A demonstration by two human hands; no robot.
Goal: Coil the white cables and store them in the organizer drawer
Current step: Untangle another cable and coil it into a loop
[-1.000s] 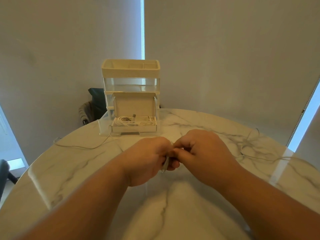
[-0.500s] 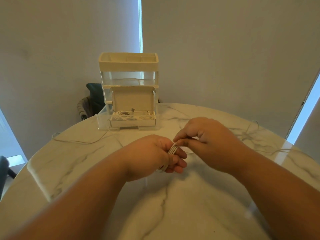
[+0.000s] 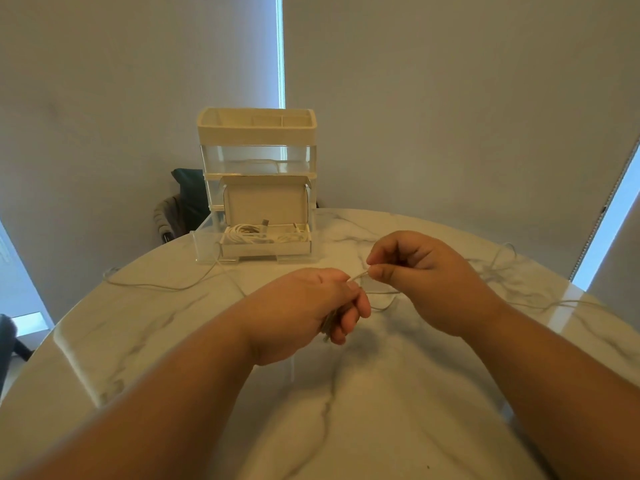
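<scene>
Over the middle of the table [image 3: 346, 427], the left hand [image 3: 304, 310] grips a small cable bundle [image 3: 328, 328] in its curled fingers, and the right hand [image 3: 429, 282], just beside it, pinches the free strand [image 3: 358, 277] between thumb and forefinger. The likely risk is that too hard a pull drags loops out of the left fist, or that the slack drooping below snags and spoils the coil. Both forearms reach forward, wrists close, knuckles up. Beyond them the organizer drawer [image 3: 266, 249] stands open with coiled cables [image 3: 249, 233] inside. Loose cables [image 3: 156, 287] lie on the table to either side.
</scene>
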